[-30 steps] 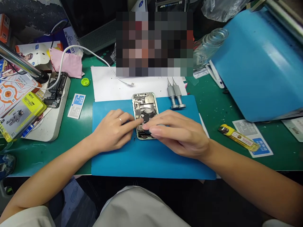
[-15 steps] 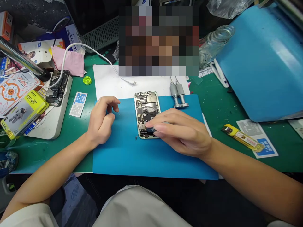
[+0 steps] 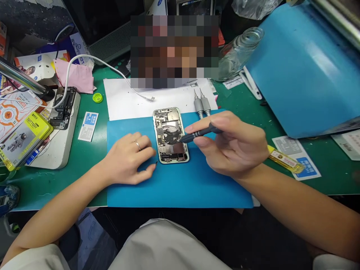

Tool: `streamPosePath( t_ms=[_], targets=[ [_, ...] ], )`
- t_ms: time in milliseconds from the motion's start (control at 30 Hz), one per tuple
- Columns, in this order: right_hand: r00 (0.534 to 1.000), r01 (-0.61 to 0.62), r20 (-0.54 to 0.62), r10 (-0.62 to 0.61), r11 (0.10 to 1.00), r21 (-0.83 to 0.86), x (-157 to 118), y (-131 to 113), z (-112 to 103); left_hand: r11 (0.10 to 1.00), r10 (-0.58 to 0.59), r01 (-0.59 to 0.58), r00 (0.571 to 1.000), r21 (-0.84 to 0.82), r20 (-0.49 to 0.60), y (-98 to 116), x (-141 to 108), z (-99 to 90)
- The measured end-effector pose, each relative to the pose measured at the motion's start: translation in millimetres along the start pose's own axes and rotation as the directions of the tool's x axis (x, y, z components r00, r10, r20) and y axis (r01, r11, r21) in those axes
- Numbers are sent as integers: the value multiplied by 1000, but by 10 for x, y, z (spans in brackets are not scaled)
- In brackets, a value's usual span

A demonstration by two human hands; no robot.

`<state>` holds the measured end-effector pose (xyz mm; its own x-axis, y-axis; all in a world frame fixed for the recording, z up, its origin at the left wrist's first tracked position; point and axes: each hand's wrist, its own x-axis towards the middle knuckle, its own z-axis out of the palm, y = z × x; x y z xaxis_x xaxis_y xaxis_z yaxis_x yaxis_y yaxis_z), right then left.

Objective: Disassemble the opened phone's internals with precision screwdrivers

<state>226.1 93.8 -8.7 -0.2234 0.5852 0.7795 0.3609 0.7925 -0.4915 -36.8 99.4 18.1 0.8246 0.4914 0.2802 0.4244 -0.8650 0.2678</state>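
Now the right hand (image 3: 239,146) is lifting away from the opened phone (image 3: 170,131), uncovering the lower right corner it was hiding half a second ago; its fingers are pinching a slim dark tool (image 3: 201,133), the tip slanting over the phone's middle, whether touching I cannot tell. And here the left hand (image 3: 129,159) is returning, resting just beside the phone's left edge, fingers bent, slightly parted, holding nothing visible, near a tiny dark bit (image 3: 156,162). The phone is lying on the blue mat (image 3: 180,191), and the right hand is now covering the lower ends of two grey screwdrivers (image 3: 198,107)
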Motion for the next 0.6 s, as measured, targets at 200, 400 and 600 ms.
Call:
streamPosePath(
  t_ms=[200,400,600],
  targets=[
    [993,-102,-66,95,989,-104,38,34,-24,996,-47,34,988,88,146,92,-7,56],
    [979,-187,-122,165,961,-205,111,96,-147,987,-68,50,991,152,115,160,-3,116],
    [976,-183,51,213,920,-346,194,152,-194,950,-25,0,997,311,76,239,-20,138]
  ],
)
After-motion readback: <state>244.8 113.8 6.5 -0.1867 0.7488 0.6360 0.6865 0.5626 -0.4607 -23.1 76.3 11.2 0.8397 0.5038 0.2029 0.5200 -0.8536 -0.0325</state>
